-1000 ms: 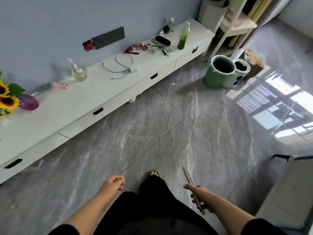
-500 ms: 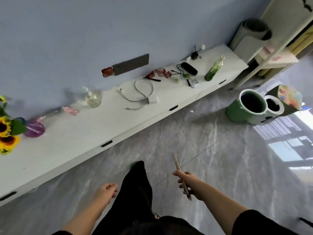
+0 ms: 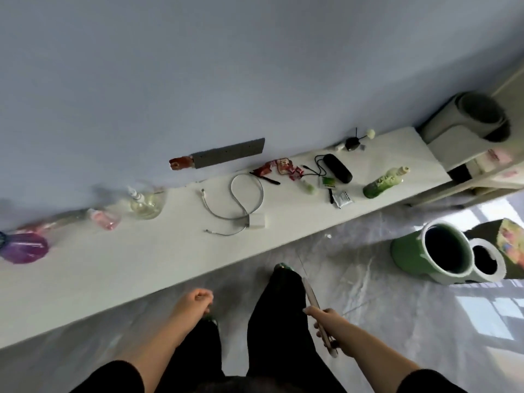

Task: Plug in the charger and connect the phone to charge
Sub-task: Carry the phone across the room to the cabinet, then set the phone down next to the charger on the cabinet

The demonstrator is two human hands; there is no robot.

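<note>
Fingers [image 3: 319, 324] of the right hand [image 3: 326, 321] are wrapped around the phone [image 3: 313, 296], which I see edge-on, top end pointing up and away over the floor. Left hand [image 3: 195, 300] is curled into a loose fist, nothing in it, hanging just in front of the white cabinet [image 3: 141, 268].

From my feed the charger [image 3: 257, 221] is a white block lying flat on the cabinet top, near the front edge. Its grey cable [image 3: 246, 198] loops behind it toward the wall, one free end lying left of the loop, another in front of the block. Can't tell which end is attached to the block.

Grey power strip [image 3: 228, 156] is fixed on the wall, tilted, above the cable, with a reddish piece at its left end. Sockets too blurred to read.

Right of the charger on the cabinet: red wrappers [image 3: 279, 167], black case [image 3: 337, 172], green bottle [image 3: 384, 182] lying on its side. Left of it: a clear glass bottle [image 3: 146, 204], a purple vase [image 3: 24, 248].

On the floor at right, a green bin [image 3: 411, 251] touching a smaller white bin [image 3: 487, 259].

Phone is well apart from the charger, down at leg height.
</note>
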